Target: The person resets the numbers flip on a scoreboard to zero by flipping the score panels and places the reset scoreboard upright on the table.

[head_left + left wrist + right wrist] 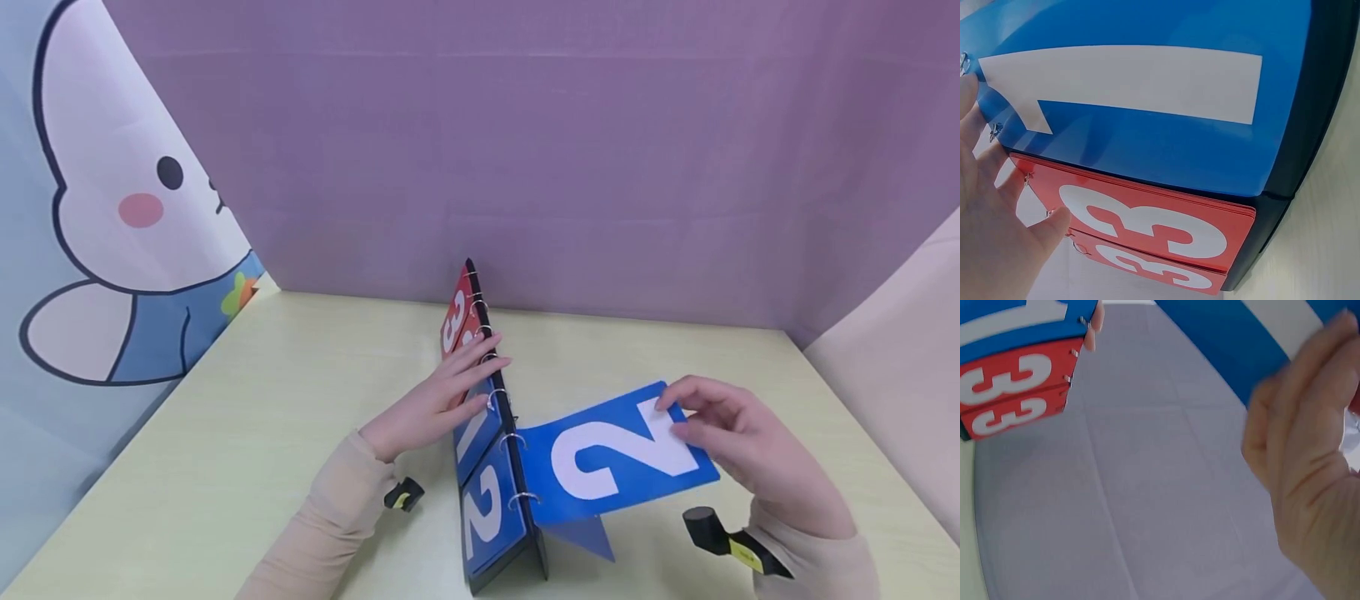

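Note:
A flip scoreboard (501, 400) with red and blue number cards on rings stands tent-like on the table, running away from me. My left hand (438, 404) rests across its top edge, fingers extended over the black spine near the rings. In the left wrist view, that hand (997, 206) lies beside a blue "1" card (1147, 81) and red "3" cards (1160, 228). My right hand (750, 450) pinches the free end of a blue "2" card (615, 450) between thumb and fingers. This card is raised to the scoreboard's right, still on its rings.
Another blue card (581, 537) hangs below the raised one. Pale table surface (300, 467) lies on both sides of the scoreboard. A purple cloth (600, 167) rises behind the table, and a cartoon-printed cloth (135, 233) hangs at the left.

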Demonstrator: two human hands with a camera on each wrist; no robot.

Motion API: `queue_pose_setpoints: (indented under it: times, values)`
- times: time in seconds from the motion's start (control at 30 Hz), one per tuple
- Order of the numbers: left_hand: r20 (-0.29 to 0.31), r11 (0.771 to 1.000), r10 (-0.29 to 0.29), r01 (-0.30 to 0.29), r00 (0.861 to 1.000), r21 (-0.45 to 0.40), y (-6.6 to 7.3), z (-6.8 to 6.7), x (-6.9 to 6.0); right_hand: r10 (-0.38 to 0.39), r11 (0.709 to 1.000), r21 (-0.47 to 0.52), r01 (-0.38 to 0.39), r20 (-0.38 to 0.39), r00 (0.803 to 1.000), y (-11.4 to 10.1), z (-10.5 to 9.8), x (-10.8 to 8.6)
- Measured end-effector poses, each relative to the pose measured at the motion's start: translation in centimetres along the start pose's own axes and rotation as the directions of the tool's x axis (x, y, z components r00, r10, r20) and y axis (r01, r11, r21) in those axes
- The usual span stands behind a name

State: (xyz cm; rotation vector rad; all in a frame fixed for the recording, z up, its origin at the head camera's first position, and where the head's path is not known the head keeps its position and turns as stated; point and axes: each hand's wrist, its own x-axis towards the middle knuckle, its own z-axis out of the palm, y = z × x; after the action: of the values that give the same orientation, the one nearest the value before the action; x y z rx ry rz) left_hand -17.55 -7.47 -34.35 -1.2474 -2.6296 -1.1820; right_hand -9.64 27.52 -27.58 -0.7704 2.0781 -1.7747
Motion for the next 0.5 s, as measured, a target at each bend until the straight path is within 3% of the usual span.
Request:
queue_pose_setpoints:
  times: [0.1, 0.23, 0.33, 0.4, 0.5]
  values:
    - [-0.001, 1.000, 0.002, -0.002, 1.000, 0.004, -0.1, 0.0, 0.1, -0.077, 0.985, 0.153, 0.078, -0.013, 0.997, 0.4, 0.1, 0.3]
    - [-0.005, 1.000, 0.002, -0.002, 1.000, 0.005, -0.2, 0.1, 0.2, -0.247, 0.949, 0.206, 0.241, 0.005, 0.969, 1.0, 0.2, 0.6]
    - [-0.007, 1.000, 0.005, -0.005, 1.000, 0.001, -0.3, 0.1, 0.2, -0.406, 0.905, 0.162, 0.393, 0.061, 0.912, 1.1, 0.6, 1.0]
    - [-0.008, 1.000, 0.004, -0.004, 1.000, 0.000, -0.3, 0.1, 0.2, -0.439, 0.897, 0.085, 0.434, 0.061, 0.896, 0.8, 1.3, 0.9]
    - [-0.008, 1.000, 0.001, -0.001, 1.000, -0.002, -0.4, 0.2, 0.2, -0.383, 0.922, -0.067, 0.381, -0.015, 0.924, 0.0, 2.7, 0.3]
